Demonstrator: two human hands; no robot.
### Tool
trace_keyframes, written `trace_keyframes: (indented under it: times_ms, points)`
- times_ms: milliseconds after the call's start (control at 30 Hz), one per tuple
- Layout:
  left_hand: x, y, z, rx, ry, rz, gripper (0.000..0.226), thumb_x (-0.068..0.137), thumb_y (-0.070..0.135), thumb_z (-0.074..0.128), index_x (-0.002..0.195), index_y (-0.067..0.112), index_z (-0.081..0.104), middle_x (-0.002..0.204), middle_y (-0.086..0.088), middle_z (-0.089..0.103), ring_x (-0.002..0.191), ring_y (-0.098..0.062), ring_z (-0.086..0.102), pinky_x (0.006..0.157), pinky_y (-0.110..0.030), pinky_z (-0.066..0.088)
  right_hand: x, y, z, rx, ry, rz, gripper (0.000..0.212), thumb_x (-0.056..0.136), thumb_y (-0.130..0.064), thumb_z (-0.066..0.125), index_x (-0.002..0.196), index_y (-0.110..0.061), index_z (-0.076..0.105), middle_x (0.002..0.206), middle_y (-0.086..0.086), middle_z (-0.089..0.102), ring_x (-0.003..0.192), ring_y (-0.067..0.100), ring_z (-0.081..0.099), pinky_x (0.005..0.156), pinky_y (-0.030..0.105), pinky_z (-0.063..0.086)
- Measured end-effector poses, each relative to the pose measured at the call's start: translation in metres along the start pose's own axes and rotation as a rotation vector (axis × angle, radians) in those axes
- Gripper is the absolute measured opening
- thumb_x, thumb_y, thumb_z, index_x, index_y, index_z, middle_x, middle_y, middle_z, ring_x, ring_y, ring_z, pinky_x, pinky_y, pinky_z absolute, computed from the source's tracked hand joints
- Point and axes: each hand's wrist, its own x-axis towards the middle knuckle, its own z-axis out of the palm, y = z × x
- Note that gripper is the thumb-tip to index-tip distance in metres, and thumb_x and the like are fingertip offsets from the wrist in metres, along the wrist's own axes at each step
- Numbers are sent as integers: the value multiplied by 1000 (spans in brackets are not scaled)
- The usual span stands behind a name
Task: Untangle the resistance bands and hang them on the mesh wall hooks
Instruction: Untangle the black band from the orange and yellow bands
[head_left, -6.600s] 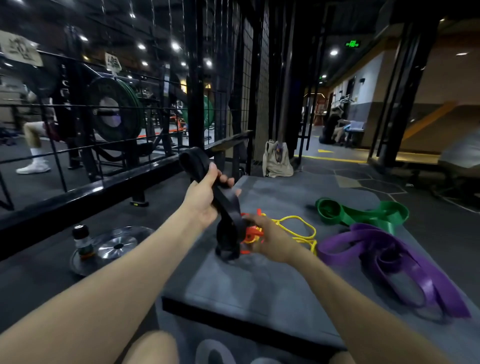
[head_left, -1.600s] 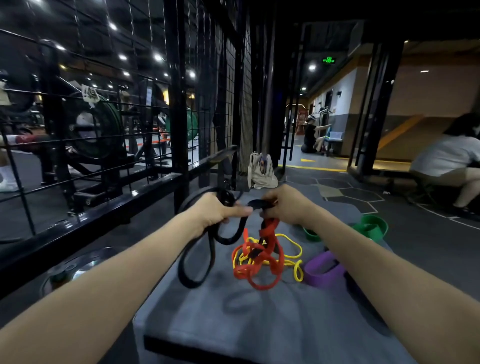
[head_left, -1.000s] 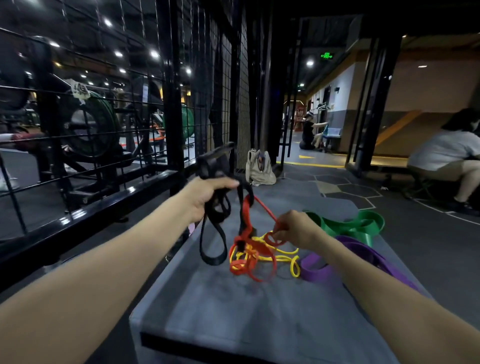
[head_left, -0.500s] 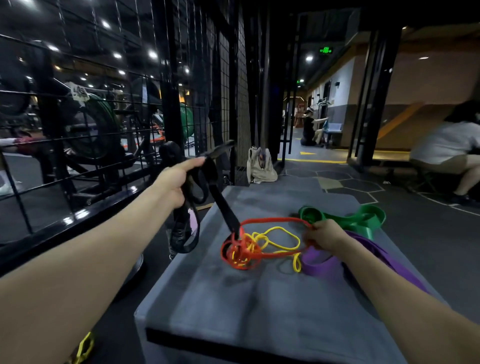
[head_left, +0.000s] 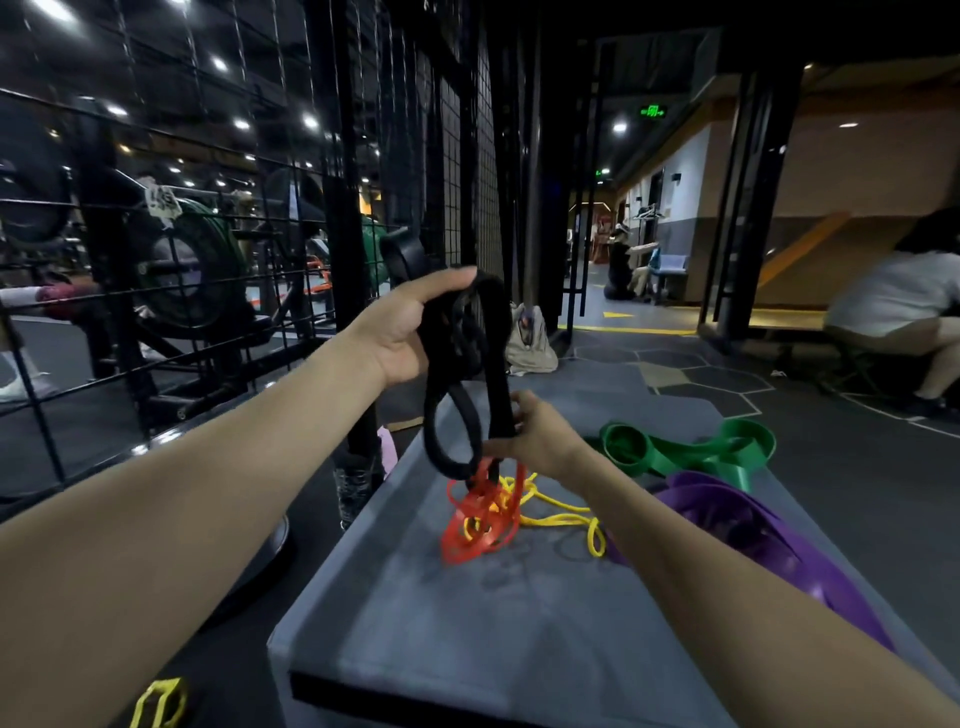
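My left hand (head_left: 410, 327) grips the black band (head_left: 457, 384) raised. My right hand (head_left: 540, 431) pinches its strand; the red band (head_left: 478, 525) lies at 6 o'clock below

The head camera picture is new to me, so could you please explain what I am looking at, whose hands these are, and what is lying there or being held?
There is no machine here: a person wears one wide-angle camera on the head, looking forward and down at their own bare arms in a gym. The left hand holds up a looped black rubber resistance band, and the right hand pinches its lower part. Below it, on the grey padded box, lie a thin red band tangled with a thin yellow band, a wide green band and a wide purple band. The black wire mesh wall stands to the left. Nothing shows hanging on it yet.
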Motion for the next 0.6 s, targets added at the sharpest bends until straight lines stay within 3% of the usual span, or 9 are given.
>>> trace_keyframes:
  times_ms: [133,267,333,400,500,600]
  points:
    - [-4,17,-3,-117,-55,92,15,72,26,62,71,14,70,75,-2,69,74,-17,67,79,-31,54,9,1,-3,-100,4,-46,19,76,-16,76,73,-20,58,78,5,60,80,12,54,74,32,45]
    - [1,8,-30,-192,32,120,31,84,23,56,57,19,71,69,2,69,68,-15,67,81,-33,52,6,9,-18,-118,24,3,25,76,-19,77,60,-13,58,58,-2,49,55,4,45,58,25,38]
    - [2,-3,-41,-251,141,99,32,87,24,57,59,19,70,66,2,68,63,-15,66,79,-35,52,0,15,-27,-106,-2,2,23,78,-19,74,65,-9,58,63,5,50,59,13,47,60,26,39]
    - [4,-12,-47,-281,239,93,32,87,23,59,57,20,69,57,5,65,53,-12,64,68,-31,54,-6,19,-31,-124,-87,7,26,82,-19,70,64,-11,53,66,8,50,60,16,48,59,24,39]
    - [5,-17,-48,-263,271,109,29,87,22,59,59,20,68,52,7,63,47,-10,62,68,-30,54,-6,20,-27,-269,-139,33,32,86,-25,66,62,-18,46,62,1,46,57,11,42,55,24,33]
    - [5,-24,-50,-163,266,69,33,88,21,59,58,17,71,59,2,69,51,-13,66,53,-23,55,-5,21,-25,-364,-83,-7,30,91,-29,57,69,-12,48,58,-3,44,54,11,40,50,22,30]
